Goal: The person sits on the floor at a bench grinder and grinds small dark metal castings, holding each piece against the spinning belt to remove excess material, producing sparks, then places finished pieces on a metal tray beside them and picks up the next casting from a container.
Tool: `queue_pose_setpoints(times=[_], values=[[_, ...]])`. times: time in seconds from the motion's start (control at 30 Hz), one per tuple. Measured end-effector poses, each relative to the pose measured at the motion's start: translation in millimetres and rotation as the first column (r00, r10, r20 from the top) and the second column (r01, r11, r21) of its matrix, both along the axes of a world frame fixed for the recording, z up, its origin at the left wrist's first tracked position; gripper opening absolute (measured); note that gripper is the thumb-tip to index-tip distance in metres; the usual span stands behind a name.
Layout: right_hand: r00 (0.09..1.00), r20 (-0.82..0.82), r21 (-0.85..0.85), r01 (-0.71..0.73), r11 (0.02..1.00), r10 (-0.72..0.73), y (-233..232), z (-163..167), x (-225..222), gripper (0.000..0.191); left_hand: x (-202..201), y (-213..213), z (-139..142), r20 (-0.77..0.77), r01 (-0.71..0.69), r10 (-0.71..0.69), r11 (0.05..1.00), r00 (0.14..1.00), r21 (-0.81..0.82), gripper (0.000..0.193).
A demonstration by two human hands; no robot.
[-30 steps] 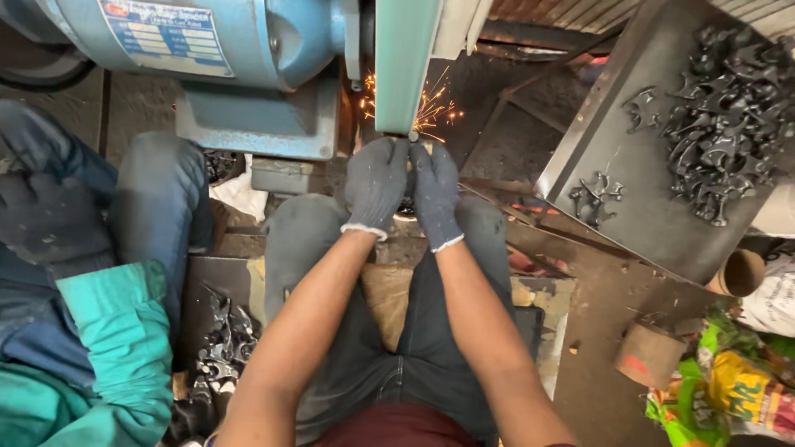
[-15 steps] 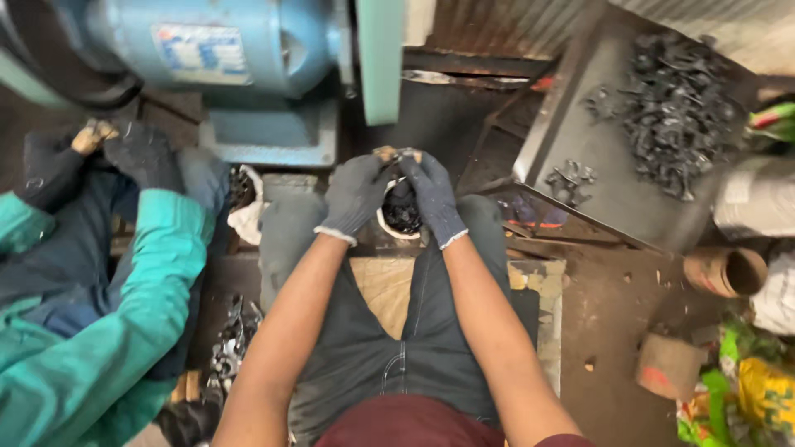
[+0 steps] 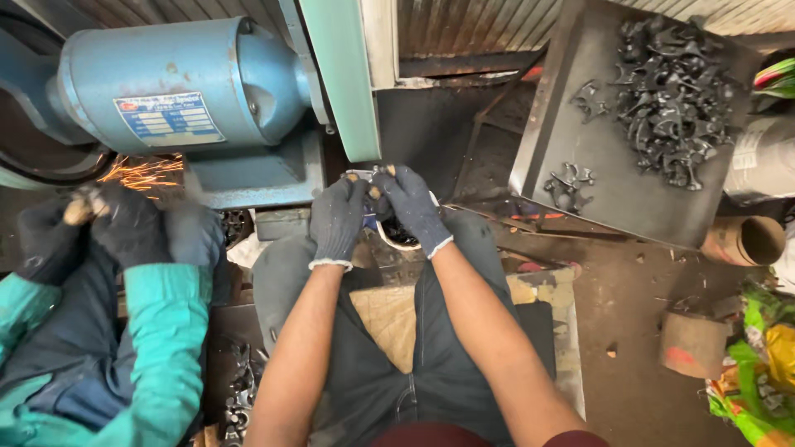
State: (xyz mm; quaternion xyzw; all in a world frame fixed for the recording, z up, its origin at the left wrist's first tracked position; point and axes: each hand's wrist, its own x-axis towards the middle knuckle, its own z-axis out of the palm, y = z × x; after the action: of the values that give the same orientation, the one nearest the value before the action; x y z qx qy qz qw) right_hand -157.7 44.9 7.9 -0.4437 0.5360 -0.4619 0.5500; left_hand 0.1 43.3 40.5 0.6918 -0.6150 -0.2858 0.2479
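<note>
Grey knit gloves cover both hands: the left hand (image 3: 338, 222) and right hand (image 3: 412, 207) meet just below the lower end of the green belt guard (image 3: 344, 79), fingers closed narrowly together on a small metal piece (image 3: 370, 184). That piece sits between the fingertips, over a pale bowl (image 3: 397, 240) of dark parts resting between the knees. It is mostly hidden, so its long axis and pointing cannot be told for certain; what shows seems to lie left to right. With so little metal showing past the fingers, a slip could likely pull a glove against the moving belt or fling the piece toward the far wall. At left, a co-worker's gloved hand (image 3: 124, 219) throws sparks (image 3: 141, 172) beside the blue motor (image 3: 186, 87); these could reach the near arm. A dark tray (image 3: 546, 132) of castings stands far right.
</note>
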Motion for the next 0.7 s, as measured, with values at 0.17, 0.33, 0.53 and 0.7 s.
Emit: queue_pose_setpoints(times=[0.17,0.33,0.53,0.7], values=[[1.0,-0.026,0.03,0.016,0.999,-0.015,-19,-11,6,0.019,-7,-6,-4,0.052,-0.079,0.075,0.994,0.996,0.071,0.035],[0.999,0.001,-0.149,0.048,0.988,-0.049,-9,-7,1,0.018,-10,-2,12,0.016,-0.042,0.043,0.998,0.999,-0.051,0.036],[0.995,-0.031,-0.143,0.093,0.985,-0.098,5,7,-11,0.018,-29,11,17,0.006,0.002,-0.002,1.0,1.0,-0.012,0.039],[0.995,0.085,-0.058,0.061,0.996,-0.056,-24,-2,-6,0.02,-41,-4,-6,0.019,-0.159,0.16,0.987,0.987,-0.023,0.038]])
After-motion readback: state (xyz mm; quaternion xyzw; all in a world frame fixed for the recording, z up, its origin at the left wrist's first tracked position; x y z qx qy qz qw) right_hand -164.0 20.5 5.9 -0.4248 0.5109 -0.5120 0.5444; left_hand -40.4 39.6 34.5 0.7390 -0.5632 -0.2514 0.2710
